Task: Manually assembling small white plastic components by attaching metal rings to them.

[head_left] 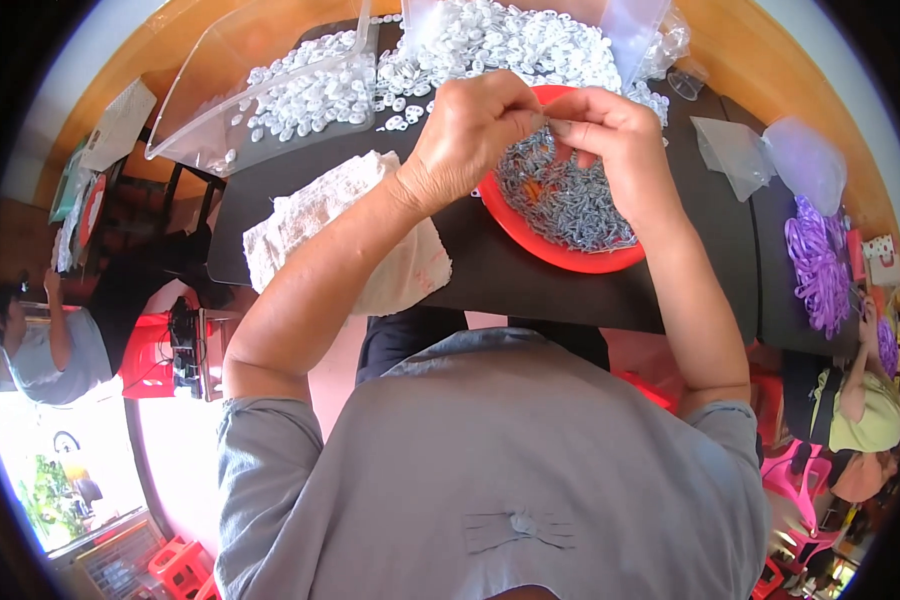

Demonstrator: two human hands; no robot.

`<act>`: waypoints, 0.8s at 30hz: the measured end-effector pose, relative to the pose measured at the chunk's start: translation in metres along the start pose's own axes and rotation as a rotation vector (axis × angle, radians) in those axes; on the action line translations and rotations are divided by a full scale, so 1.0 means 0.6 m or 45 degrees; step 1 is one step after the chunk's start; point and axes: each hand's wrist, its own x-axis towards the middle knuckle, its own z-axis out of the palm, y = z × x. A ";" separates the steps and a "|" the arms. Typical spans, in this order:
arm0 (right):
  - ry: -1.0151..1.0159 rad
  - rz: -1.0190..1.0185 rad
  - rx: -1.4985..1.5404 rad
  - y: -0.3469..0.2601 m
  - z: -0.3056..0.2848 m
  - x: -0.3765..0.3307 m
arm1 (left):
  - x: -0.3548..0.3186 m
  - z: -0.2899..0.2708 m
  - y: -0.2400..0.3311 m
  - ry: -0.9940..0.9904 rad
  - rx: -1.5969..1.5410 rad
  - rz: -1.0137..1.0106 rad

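My left hand (478, 128) and my right hand (615, 130) meet above the far part of a red basin (590, 262). The fingertips of both are pinched together, almost touching, around something too small to make out. Inside the basin lies a heap of small grey metal-looking pieces (570, 208), with a bit of orange showing among them. My hands hide the basin's far left part. Beside my left forearm, a folded white cloth (310, 205) rests on the dark table (490, 290), partly covered by that arm.
Many small white oval pieces (510, 45) are heaped at the back; more fill a clear plastic bin (185, 130) tilted at far left. Clear bags (808, 165) and a purple strap bundle (818, 262) lie at right. People sit at both sides, near red and pink stools (182, 568).
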 end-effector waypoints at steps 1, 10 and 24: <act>-0.006 0.005 0.005 0.003 0.008 -0.004 | 0.001 -0.001 0.001 -0.013 -0.235 -0.302; 0.158 -0.878 -0.586 0.040 0.021 -0.001 | -0.005 -0.004 -0.009 -0.069 -1.114 -0.788; 0.133 -0.733 -0.631 0.040 0.019 -0.009 | -0.030 -0.064 -0.050 -0.564 0.157 -0.520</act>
